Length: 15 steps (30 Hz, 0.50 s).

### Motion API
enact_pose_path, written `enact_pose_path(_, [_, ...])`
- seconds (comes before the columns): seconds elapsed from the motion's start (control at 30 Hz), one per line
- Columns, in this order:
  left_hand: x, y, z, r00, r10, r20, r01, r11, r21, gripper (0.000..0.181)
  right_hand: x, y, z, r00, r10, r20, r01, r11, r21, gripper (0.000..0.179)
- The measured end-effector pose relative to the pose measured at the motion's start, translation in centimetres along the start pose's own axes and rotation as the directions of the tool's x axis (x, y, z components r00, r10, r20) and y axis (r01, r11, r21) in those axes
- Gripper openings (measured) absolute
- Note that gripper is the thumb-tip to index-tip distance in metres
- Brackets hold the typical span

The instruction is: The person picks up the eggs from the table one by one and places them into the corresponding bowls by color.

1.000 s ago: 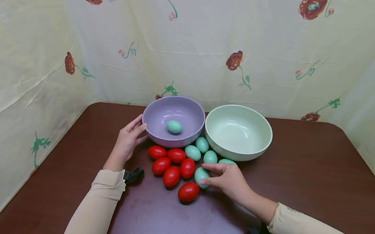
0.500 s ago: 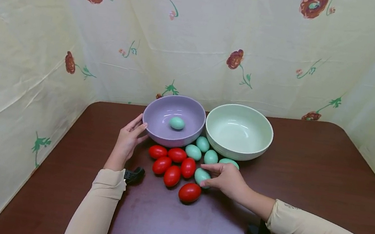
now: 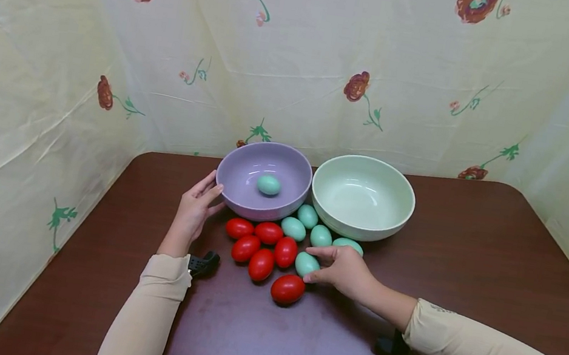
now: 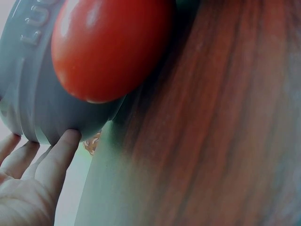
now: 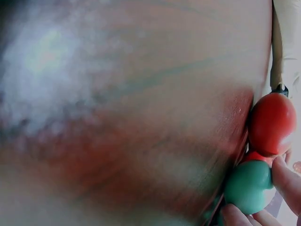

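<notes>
My left hand (image 3: pixel 194 210) rests at the left side of the purple bowl (image 3: pixel 237 198), thumb by the rim. In the left wrist view its straight fingertips touch the wall of the bowl (image 4: pixel 28 84). One light green egg (image 3: pixel 268 185) lies inside that bowl. On the table, my right hand (image 3: pixel 348 271) pinches another light green egg (image 3: pixel 307 264) between thumb and fingers. This green egg (image 5: pixel 247 188) also shows in the right wrist view, beside a red egg (image 5: pixel 273 125). The nearest red egg (image 3: pixel 287 289) lies just in front of the pinched one.
A pale green bowl (image 3: pixel 324 208) stands right of the purple one. Several red eggs (image 3: pixel 245 248) and several light green eggs (image 3: pixel 293 228) lie in front of the bowls on the dark brown table (image 3: pixel 471 260). A flowered cloth (image 3: pixel 303 51) hangs behind.
The green egg in the purple bowl has rolled a little toward the back and right, then settled. Both hands stay almost in place, the right one keeping its pinch.
</notes>
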<state>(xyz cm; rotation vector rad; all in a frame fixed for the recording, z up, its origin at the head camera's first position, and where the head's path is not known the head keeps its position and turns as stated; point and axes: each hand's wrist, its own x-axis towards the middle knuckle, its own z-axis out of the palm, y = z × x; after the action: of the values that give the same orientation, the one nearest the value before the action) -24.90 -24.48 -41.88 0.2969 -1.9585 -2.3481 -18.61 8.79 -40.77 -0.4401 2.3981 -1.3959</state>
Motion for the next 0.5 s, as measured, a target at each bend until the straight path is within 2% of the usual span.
enact_pose_path(0.5, [0.02, 0.03, 0.03, 1.0, -0.011, -0.005, 0.011, 1.0, 0.005, 0.06, -0.01, -0.21, -0.19, 1.0, 0.015, -0.019, -0.015, 0.999, -0.033, 0.049])
